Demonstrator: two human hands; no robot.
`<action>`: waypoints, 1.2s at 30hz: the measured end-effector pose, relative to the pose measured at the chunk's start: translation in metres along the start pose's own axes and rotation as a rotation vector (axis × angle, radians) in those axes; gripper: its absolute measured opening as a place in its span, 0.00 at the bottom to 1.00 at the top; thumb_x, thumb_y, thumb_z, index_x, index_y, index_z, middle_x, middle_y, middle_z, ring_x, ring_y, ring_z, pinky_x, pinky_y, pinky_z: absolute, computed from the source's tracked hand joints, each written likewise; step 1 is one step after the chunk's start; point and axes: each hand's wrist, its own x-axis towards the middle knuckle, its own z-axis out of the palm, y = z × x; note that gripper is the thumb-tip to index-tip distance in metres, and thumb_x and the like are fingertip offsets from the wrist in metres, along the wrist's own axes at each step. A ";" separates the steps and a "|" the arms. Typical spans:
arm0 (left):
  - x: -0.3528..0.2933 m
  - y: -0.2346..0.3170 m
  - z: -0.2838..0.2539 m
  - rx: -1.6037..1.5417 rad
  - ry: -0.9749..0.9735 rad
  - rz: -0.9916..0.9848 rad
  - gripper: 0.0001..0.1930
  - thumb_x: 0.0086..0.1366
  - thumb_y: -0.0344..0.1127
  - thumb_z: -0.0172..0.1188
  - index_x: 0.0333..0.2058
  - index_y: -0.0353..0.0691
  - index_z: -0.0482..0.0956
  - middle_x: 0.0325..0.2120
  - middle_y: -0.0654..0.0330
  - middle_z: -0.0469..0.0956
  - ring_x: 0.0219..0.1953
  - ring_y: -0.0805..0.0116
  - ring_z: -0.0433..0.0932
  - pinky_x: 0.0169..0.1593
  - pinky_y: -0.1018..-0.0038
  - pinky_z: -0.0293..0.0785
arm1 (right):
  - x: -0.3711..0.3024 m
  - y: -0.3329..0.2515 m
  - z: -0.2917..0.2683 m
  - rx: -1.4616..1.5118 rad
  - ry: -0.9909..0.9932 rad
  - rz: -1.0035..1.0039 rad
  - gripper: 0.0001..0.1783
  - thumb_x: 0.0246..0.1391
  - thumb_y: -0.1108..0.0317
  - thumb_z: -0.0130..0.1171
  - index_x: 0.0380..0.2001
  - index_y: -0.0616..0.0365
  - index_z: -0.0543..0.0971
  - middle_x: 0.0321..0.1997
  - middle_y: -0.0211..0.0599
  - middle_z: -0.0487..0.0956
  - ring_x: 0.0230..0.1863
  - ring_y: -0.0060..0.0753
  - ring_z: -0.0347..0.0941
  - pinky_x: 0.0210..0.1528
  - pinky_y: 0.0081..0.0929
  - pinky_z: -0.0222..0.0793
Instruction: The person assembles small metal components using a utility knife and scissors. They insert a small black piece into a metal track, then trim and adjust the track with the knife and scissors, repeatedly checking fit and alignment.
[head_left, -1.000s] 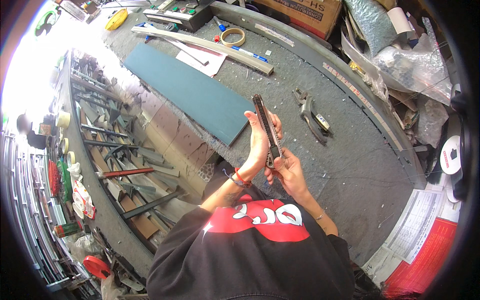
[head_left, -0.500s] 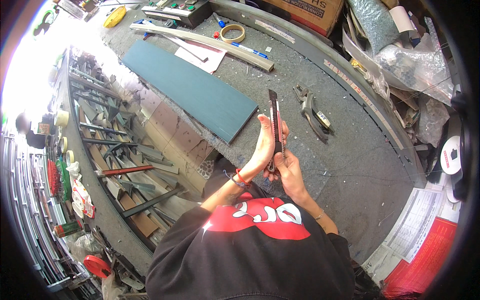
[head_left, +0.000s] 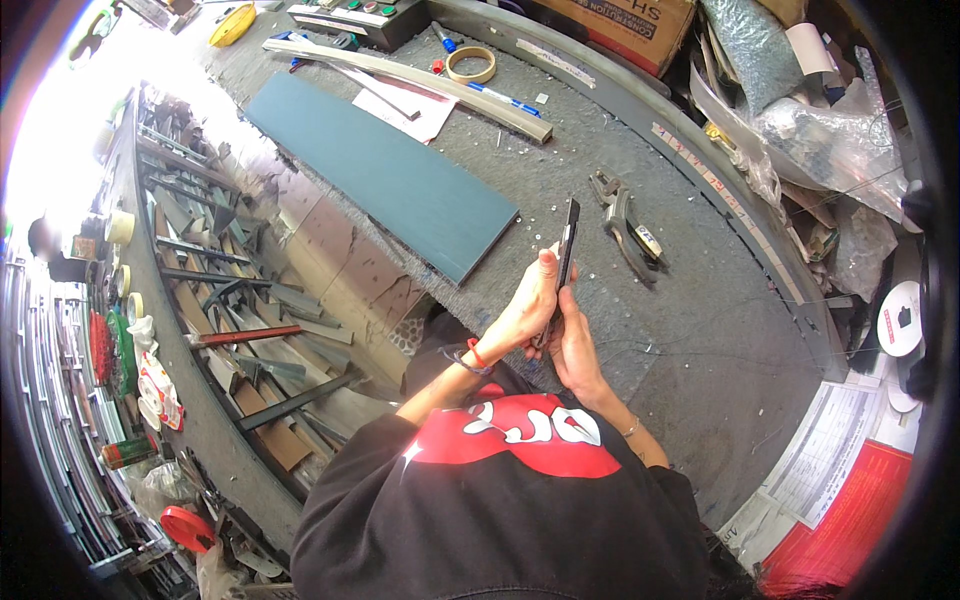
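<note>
My left hand [head_left: 532, 300] and right hand [head_left: 578, 352] are both closed round one knife [head_left: 569, 235]; its lower part sits between them and its upper end juts out past my grip, just right of the near end of one board [head_left: 385, 178]. Farther right of the board lie one pair of pliers [head_left: 625, 222]. On the board's far side I count one sheet [head_left: 432, 123], one long strip [head_left: 410, 76] and, beyond those, one tape roll [head_left: 470, 79]

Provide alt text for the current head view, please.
A person's left hand and right hand hold a dark utility knife at a grey workbench. A long bluish panel lies ahead-left, a plier-like tool ahead-right.
</note>
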 end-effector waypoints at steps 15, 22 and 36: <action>0.022 0.004 -0.005 -0.528 0.243 -0.164 0.34 0.60 0.68 0.21 0.24 0.41 0.60 0.18 0.62 0.63 0.19 0.73 0.62 0.26 0.77 0.65 | -0.005 -0.012 0.003 0.027 -0.252 -0.164 0.20 0.61 0.55 0.42 0.41 0.63 0.66 0.30 0.37 0.74 0.28 0.23 0.70 0.30 0.20 0.67; 0.021 0.007 -0.005 -0.491 0.241 -0.111 0.34 0.59 0.69 0.21 0.23 0.41 0.59 0.18 0.62 0.62 0.19 0.73 0.61 0.25 0.78 0.63 | -0.001 -0.017 -0.004 -0.068 -0.319 -0.200 0.21 0.58 0.54 0.46 0.41 0.65 0.67 0.31 0.38 0.76 0.28 0.22 0.73 0.31 0.19 0.70; -0.005 -0.006 0.001 0.004 0.071 -0.042 0.37 0.62 0.67 0.20 0.29 0.37 0.66 0.20 0.63 0.64 0.24 0.73 0.63 0.30 0.74 0.63 | 0.004 0.006 -0.010 -0.076 -0.096 -0.129 0.30 0.56 0.42 0.42 0.29 0.63 0.71 0.23 0.35 0.75 0.20 0.22 0.71 0.22 0.17 0.67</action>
